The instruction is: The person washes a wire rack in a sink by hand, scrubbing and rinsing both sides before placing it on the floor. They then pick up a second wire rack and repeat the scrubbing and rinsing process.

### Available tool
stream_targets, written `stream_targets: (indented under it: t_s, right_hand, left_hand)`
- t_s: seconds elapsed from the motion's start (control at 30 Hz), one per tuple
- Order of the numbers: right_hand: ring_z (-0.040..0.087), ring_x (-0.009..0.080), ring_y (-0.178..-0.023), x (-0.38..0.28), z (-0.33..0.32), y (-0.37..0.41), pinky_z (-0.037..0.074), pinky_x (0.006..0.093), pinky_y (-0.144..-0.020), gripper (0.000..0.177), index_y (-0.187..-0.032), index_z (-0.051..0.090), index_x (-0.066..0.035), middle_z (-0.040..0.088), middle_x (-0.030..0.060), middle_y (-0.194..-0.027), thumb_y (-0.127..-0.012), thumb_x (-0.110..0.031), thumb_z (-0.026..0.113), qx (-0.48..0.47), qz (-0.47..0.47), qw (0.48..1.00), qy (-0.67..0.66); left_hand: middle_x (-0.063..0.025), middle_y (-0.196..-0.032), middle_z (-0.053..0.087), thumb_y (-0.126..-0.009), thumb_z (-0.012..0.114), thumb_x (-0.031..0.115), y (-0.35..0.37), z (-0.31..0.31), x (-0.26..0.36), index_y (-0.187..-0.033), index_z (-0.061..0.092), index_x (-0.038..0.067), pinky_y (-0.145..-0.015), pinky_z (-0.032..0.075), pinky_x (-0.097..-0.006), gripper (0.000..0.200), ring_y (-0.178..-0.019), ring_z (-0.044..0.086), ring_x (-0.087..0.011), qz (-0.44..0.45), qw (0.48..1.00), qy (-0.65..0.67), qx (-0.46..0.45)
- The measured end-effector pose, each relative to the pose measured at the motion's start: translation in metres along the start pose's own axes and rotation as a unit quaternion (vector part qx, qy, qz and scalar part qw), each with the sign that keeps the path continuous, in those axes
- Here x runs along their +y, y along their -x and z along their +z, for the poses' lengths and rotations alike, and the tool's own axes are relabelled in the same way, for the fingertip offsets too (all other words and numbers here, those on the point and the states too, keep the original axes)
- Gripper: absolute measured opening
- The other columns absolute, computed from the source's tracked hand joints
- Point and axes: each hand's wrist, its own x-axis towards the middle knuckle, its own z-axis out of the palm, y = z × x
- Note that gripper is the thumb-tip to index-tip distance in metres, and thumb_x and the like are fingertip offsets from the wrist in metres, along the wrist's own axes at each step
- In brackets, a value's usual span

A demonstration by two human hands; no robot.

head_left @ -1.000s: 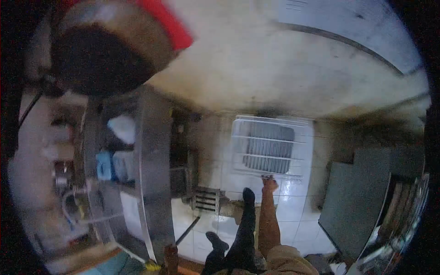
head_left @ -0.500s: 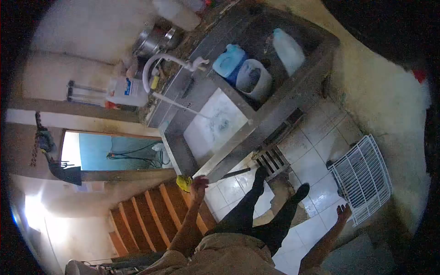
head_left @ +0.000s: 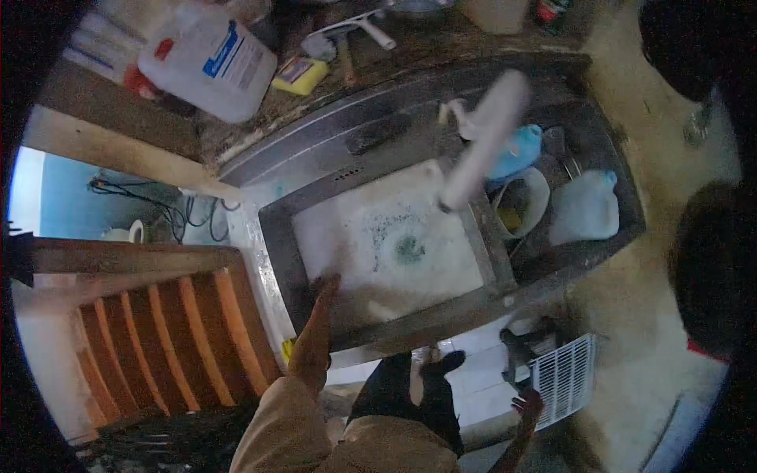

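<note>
My left hand (head_left: 335,272), blurred by motion, reaches over the left part of the sink basin; its fingers are smeared. The basin (head_left: 473,288) holds white, foamy water with dark specks. Above its right side hangs a white hose or spout (head_left: 485,142), also blurred. My right hand (head_left: 528,404) is low at the right, fingers apart, near a white wire rack (head_left: 564,378) on the floor. A bit of yellow (head_left: 288,349) shows beside my left forearm at the sink's front left corner.
Right of the basin lie a blue container (head_left: 516,151), a white tub (head_left: 536,189) and a pale jug (head_left: 587,209). Behind the sink are a large white jug (head_left: 209,59) and a yellow sponge pack (head_left: 301,75). Brown stairs (head_left: 169,343) descend at the left.
The view has moved closer to the sink. My left hand has gone from the front left corner to over the basin. The spout, earlier pouring water into the basin, has swung right.
</note>
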Motion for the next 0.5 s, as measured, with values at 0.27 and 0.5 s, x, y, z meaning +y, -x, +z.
stream_targets:
  t_s: [0.27, 0.5]
  right_hand:
    - [0.06, 0.0149, -0.068, -0.201, 0.265, 0.086, 0.051, 0.0268, -0.061, 0.019, -0.099, 0.062, -0.001, 0.063, 0.0075, -0.084, -0.088, -0.017, 0.061, -0.05, -0.512, 0.726, 0.456]
    - [0.062, 0.0147, -0.074, -0.279, 0.372, 0.022, 0.052, 0.0286, -0.062, 0.016, -0.098, 0.062, 0.001, 0.065, 0.0086, -0.086, -0.087, -0.01, 0.058, -0.082, -0.446, 0.827, 0.334]
  left_hand:
    - [-0.0067, -0.073, 0.058, -0.089, 0.057, 0.02, 0.011, -0.006, -0.014, -0.088, 0.057, 0.001, -0.056, 0.046, -0.027, 0.019, -0.062, 0.054, -0.0159, 0.028, 0.988, 0.143, 0.055]
    - [-0.0055, -0.071, 0.056, -0.084, 0.057, 0.011, 0.156, -0.031, 0.112, -0.085, 0.056, 0.001, -0.055, 0.043, -0.0265, 0.01, -0.06, 0.05, -0.0138, 0.291, 0.94, 0.018, 0.179]
